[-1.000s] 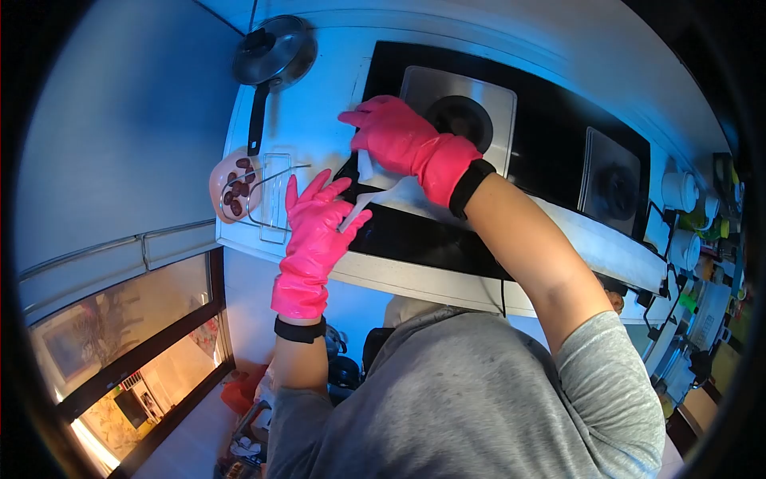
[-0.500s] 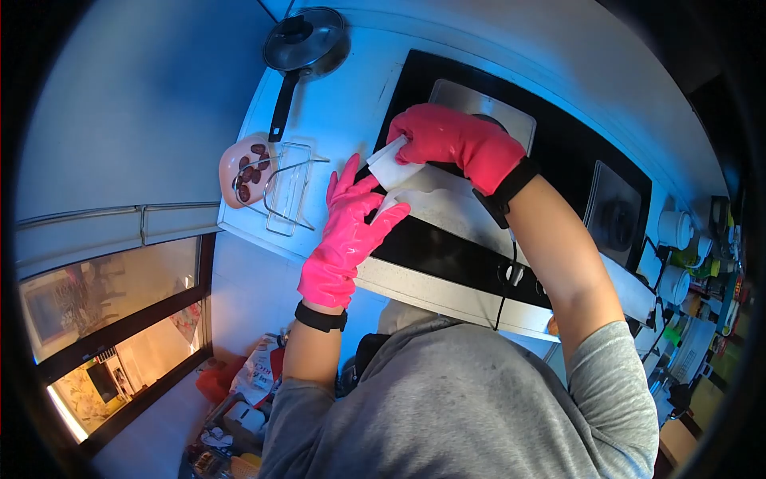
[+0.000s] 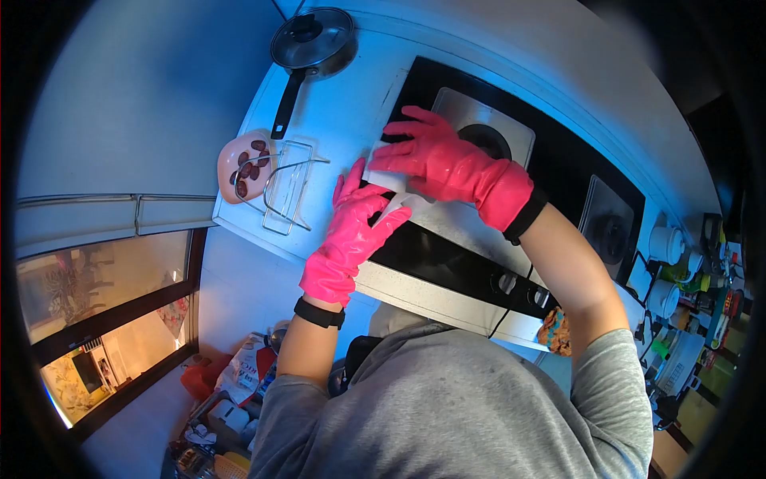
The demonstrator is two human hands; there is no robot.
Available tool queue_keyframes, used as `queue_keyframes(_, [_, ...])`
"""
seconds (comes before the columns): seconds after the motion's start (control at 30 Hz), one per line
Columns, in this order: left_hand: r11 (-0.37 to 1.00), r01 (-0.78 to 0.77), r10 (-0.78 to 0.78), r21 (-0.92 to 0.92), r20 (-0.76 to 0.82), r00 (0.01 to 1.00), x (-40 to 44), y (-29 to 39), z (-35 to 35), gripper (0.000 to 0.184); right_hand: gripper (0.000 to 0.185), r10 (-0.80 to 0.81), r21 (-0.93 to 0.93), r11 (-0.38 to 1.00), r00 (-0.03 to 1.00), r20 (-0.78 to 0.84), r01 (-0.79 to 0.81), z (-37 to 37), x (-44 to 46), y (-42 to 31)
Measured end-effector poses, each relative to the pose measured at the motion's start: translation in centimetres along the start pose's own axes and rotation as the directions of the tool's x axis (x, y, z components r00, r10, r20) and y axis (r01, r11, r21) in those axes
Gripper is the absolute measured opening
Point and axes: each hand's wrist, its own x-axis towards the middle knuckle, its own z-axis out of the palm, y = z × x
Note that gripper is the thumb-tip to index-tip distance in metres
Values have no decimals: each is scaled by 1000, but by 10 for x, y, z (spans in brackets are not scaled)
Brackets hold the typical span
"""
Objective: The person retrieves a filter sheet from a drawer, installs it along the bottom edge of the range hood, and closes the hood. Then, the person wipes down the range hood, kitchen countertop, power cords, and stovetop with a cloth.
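Both of my hands wear pink rubber gloves, above the left part of a black stove top (image 3: 447, 259). My left hand (image 3: 355, 227) pinches a white sheet (image 3: 393, 206) like paper towel, part of which shows beside its thumb. My right hand (image 3: 443, 156) has its fingers spread, palm down, over another part of white sheet (image 3: 384, 169) near the left fingertips. Whether both white parts are one piece I cannot tell. Behind the right hand lies a metal burner plate (image 3: 511, 136) with a dark round centre (image 3: 487, 142).
Left of the stove are a wire rack (image 3: 297, 188), a pink dish (image 3: 231, 152) of dark red dates, and a lidded pan (image 3: 315, 44). A second burner plate (image 3: 610, 219) lies right. Knobs (image 3: 505, 283) line the front edge; a black cable (image 3: 503, 319) hangs there.
My right hand has opened from its grip on the white sheet and its fingers have spread. My left hand stays nearly in place. The view has shifted slightly.
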Motion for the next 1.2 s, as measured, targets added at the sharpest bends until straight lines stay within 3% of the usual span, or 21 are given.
queue_keyframes(0.07, [999,-28,28,18,1,1000,-1,0,-1,28,39,-6,25,1000,1000,1,6,6,0,1])
queue_keyframes(0.13, [994,-82,81,79,12,997,-2,4,-4,23,31,90,-18,996,976,198,-88,5,-1,1])
queue_keyframes(0.17, [994,-79,78,79,12,997,-3,5,-5,23,31,89,-16,996,976,199,-87,6,-2,3])
queue_keyframes(0.23, [998,-11,14,67,-39,999,-6,6,-9,20,22,95,122,985,974,207,-123,5,-4,11])
queue_keyframes(0.37, [981,55,-48,184,-45,998,-11,2,-24,20,21,110,144,977,948,300,-159,6,-6,16])
queue_keyframes(0.43, [964,69,-42,255,-109,993,-12,-1,-26,21,20,134,-66,990,963,234,-121,22,-3,13])
queue_keyframes(0.57, [948,100,-58,302,-145,988,-9,-8,-30,19,20,114,-124,987,992,61,-106,36,12,4])
queue_keyframes(0.63, [927,64,-23,370,-115,993,-8,-9,-32,18,22,120,-196,970,984,-129,-144,35,13,1])
queue_keyframes(0.67, [927,68,-27,368,-116,993,-8,-8,-33,18,22,119,-194,971,985,-126,-143,32,11,0])
queue_keyframes(0.73, [927,50,-2,372,-129,992,-8,-7,-34,17,27,237,81,971,933,-270,-223,19,1,3])
queue_keyframes(0.77, [928,56,-6,369,-134,991,-8,-6,-35,17,27,234,81,972,936,-265,-220,14,-6,3])
queue_keyframes(0.83, [912,38,12,407,-120,993,-9,-3,-38,16,38,172,112,980,982,-82,-163,7,-20,0])
queue_keyframes(0.87, [914,37,12,405,-119,993,-9,-1,-40,16,43,127,22,991,981,145,-132,7,-23,-4])
queue_keyframes(0.97, [911,-17,50,413,-69,996,-10,3,-45,18,49,207,-47,978,951,230,-202,35,-31,-11])
queue_keyframes(1.0, [912,-26,56,409,-62,997,-11,4,-45,20,51,117,-24,993,980,163,-115,49,-32,-5])
queue_keyframes(1.1, [913,-42,65,406,-42,997,-10,3,-48,22,47,45,-48,998,995,94,-41,62,-35,-4])
queue_keyframes(1.2, [917,-50,74,397,-45,996,-7,2,-48,23,46,110,-13,994,987,116,-109,48,-32,-10])
